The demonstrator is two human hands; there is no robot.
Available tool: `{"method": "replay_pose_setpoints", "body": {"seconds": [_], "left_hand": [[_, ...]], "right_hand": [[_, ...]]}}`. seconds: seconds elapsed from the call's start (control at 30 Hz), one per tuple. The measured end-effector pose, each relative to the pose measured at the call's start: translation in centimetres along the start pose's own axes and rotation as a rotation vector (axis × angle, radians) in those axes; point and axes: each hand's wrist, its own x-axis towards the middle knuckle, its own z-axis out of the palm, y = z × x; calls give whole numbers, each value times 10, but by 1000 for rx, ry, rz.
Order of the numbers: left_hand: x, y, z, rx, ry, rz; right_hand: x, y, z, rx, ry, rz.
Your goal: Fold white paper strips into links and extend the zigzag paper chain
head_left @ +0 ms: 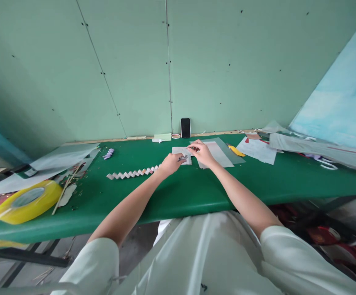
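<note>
My left hand (170, 164) is closed near the middle of the green table, a small dark item showing at its fingertips, too small to name. A folded zigzag paper chain (129, 174) runs leftward across the table from beside this hand; whether the fingers hold its end is hidden. Just to the right, my right hand (202, 153) has thumb and finger pinched together above a small whitish sheet (178, 150). What lies in that pinch I cannot make out. Pale paper sheets (221, 155) lie beside and beyond the right hand.
A phone (185, 128) leans against the wall. Rightward are a yellow cutter (236, 150), printed papers (259, 150) and a stack of sheets (319, 149). To the left lie a yellow tape roll (50, 192), thin sticks (66, 188), large sheets (61, 159) and a small purple thing (108, 153).
</note>
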Motion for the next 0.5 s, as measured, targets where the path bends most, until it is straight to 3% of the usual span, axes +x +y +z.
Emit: {"method": "replay_pose_setpoints", "body": {"seconds": [0.13, 0.37, 0.5], "left_hand": [[-2, 4, -4, 6, 12, 103], [-3, 15, -14, 93, 206, 165], [-2, 16, -19, 202, 196, 217]], "right_hand": [[0, -5, -1, 113, 11, 31], [-1, -15, 0, 486, 36, 179], [-1, -18, -1, 534, 47, 165]]}}
